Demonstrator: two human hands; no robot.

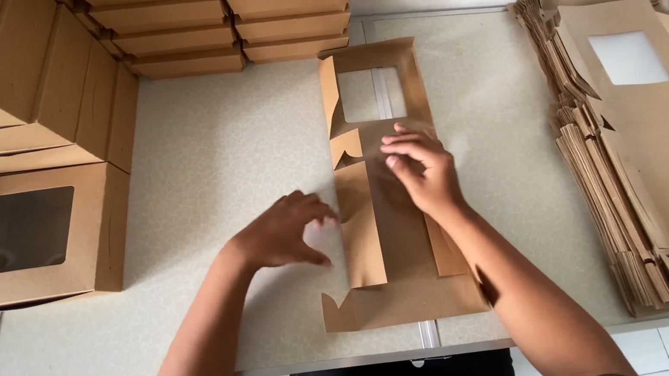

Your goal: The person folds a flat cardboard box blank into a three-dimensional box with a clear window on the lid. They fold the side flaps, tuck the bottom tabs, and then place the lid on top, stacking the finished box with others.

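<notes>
A flat brown cardboard box blank [389,206] lies lengthwise in the centre of the frame, on a pale speckled worktop [215,144]. Its far end carries a square window cut-out, through which the worktop shows. Both long side flaps are folded inward over the middle panel, and the near end spreads out into a wider flap with a small notched tab at its left corner.

The right hand [424,171] rests on the middle of the blank, palm down, fingers [406,141] pressing flat against the cardboard just below the window; it grips nothing. The left hand [284,232] sits just left of the blank, curled loosely with thumb and fingers bent toward the left folded flap. Whether its fingertips touch the flap's edge cannot be told; it encloses nothing.

At the right of the frame a tall stack of unfolded blanks [655,169] lies on the worktop, the top one showing its own window cut-out. At the left edge stands a finished windowed box [41,242], lid up, with its dark window facing the camera. Behind it, in the upper left, more assembled boxes [15,84] are piled, and further rows of closed boxes [241,18] are stacked along the top of the frame against a white wall.
</notes>
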